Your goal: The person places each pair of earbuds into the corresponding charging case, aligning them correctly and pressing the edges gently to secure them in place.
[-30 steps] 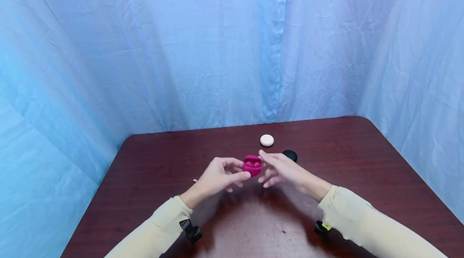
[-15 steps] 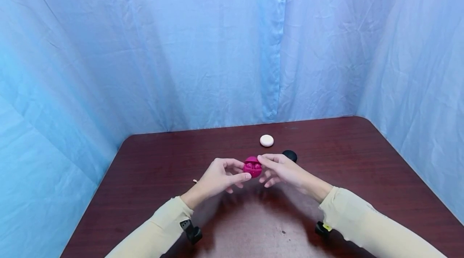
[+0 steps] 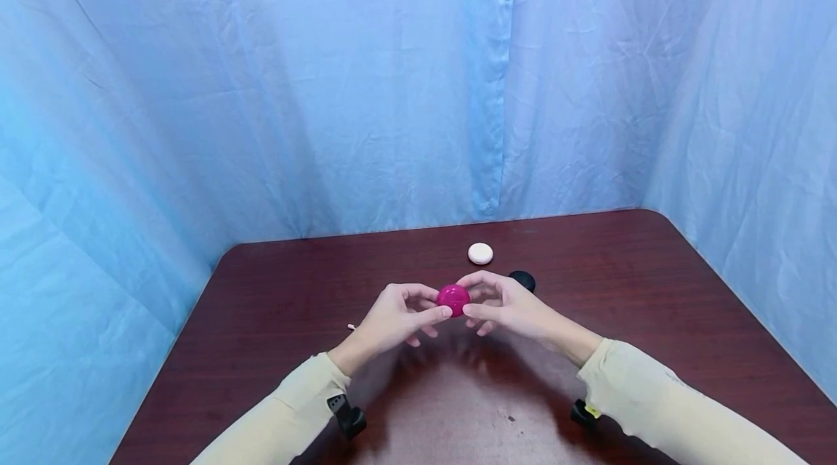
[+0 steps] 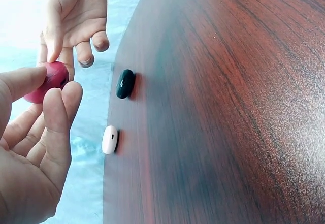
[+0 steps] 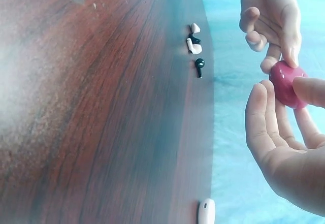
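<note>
A glossy magenta earbud case (image 3: 453,298), its lid closed, is held up above the table between both hands. My left hand (image 3: 395,320) pinches its left side between thumb and fingers. On the opposite side my right hand (image 3: 513,305) grips it the same way, thumb at the front and index finger behind. In the left wrist view a small dark port shows on the side of the magenta case (image 4: 51,82). The right wrist view shows the smooth rounded shell of the case (image 5: 287,82) between the two thumbs.
Behind the hands a white earbud case (image 3: 480,253) and a black earbud case (image 3: 522,280) rest on the dark wooden table (image 3: 294,269). Loose white earbuds (image 5: 194,46) and a black earbud (image 5: 200,67) lie on the table. Blue curtains (image 3: 392,87) enclose the far side and both flanks.
The magenta case stood open with earbuds inside; its lid has come down and closed. My right thumb and fingers have moved from the lid onto the case's right side.
</note>
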{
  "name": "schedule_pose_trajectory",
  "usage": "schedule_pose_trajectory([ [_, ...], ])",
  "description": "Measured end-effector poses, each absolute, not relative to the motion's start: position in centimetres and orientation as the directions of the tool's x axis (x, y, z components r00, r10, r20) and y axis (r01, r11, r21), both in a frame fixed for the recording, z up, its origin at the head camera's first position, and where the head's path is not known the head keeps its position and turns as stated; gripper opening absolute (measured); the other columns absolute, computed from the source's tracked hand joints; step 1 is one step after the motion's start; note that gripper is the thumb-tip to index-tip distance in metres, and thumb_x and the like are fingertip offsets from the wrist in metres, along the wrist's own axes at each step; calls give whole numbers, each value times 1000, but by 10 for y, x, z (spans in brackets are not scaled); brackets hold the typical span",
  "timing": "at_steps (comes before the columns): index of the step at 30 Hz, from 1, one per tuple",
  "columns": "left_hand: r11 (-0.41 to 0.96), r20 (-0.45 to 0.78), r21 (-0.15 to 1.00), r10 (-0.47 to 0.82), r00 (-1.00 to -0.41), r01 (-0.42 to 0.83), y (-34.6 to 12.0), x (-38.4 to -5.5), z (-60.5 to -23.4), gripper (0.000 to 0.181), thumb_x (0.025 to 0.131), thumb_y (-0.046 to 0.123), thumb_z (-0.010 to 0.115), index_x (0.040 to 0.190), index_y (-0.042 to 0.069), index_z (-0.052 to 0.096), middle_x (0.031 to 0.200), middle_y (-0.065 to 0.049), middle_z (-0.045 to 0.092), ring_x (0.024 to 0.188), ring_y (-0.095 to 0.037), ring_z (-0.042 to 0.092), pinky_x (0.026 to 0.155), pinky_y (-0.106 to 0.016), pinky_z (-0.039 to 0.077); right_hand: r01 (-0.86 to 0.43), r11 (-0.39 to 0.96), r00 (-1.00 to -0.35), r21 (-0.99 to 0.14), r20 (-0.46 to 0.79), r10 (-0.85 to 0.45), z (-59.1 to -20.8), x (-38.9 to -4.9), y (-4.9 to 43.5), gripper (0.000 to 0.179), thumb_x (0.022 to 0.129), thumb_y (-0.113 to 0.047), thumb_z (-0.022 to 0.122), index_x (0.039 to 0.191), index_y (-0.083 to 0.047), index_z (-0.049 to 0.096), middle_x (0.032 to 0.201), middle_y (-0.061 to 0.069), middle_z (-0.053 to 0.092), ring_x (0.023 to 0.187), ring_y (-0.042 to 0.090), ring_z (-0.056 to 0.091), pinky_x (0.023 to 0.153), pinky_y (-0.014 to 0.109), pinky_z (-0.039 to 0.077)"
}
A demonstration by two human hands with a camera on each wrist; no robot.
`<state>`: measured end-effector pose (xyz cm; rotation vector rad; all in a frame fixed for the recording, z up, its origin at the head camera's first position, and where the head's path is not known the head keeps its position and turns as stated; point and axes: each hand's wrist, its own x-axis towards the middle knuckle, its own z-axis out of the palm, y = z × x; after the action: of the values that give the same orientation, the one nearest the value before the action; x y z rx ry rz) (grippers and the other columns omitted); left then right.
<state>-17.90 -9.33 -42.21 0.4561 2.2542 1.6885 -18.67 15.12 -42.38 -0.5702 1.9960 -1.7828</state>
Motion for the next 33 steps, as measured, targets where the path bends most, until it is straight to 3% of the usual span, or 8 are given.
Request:
schedule_pose_trajectory([
  [4, 292, -27, 951, 415, -909, 105, -87, -178, -425, 36, 91, 27, 78, 119, 5, 68, 98, -16, 75, 69, -23, 74, 49, -34, 56, -59, 137, -843, -989, -25, -537, -427, -191, 156, 43, 96, -14, 72, 133, -1, 54, 113, 17, 68, 96, 53, 65, 76, 53, 59],
  [10, 371, 55, 900, 423, -904, 229, -70, -182, -433, 40, 94, 23, 75, 129, 5, 65, 93, -2, 74, 66, -20, 73, 47, -35, 57, -67, 181, -860, -981, -35, -509, -430, -201, 170, 43, 95, -15, 72, 132, -1, 56, 108, 17, 69, 91, 50, 66, 73, 48, 60],
  [13, 384, 104, 881, 415, -904, 277, -59, -187, -436, 45, 95, 19, 73, 136, 4, 61, 96, -2, 74, 65, -21, 73, 46, -33, 55, -54, 201, -872, -978, -52, -486, -431, -208, 179, 43, 95, -16, 72, 132, 0, 56, 105, 19, 69, 90, 50, 66, 74, 49, 60],
  [18, 399, 187, 853, 367, -911, 336, -34, -202, -440, 46, 96, 14, 71, 138, 11, 54, 97, -4, 73, 63, -21, 72, 43, -30, 54, -31, 217, -895, -976, -69, -440, -430, -225, 196, 46, 97, -16, 71, 136, 3, 54, 105, 20, 68, 89, 46, 68, 75, 49, 60],
  [26, 401, 187, 865, 302, -935, 302, 12, -231, -446, 42, 98, 11, 69, 137, 9, 53, 101, -7, 73, 64, -22, 73, 45, -27, 54, 37, 264, -933, -964, -128, -336, -430, -253, 230, 53, 99, -19, 68, 143, 4, 50, 117, 20, 70, 93, 38, 71, 78, 43, 60],
  [33, 446, 85, 869, 292, -953, 214, 47, -250, -449, 49, 99, 9, 64, 147, 8, 51, 109, -7, 72, 67, -20, 71, 47, -24, 53, 96, 279, -962, -956, -162, -222, -437, -272, 250, 53, 101, -19, 65, 143, 7, 48, 109, 14, 72, 86, 23, 71, 78, 38, 60],
])
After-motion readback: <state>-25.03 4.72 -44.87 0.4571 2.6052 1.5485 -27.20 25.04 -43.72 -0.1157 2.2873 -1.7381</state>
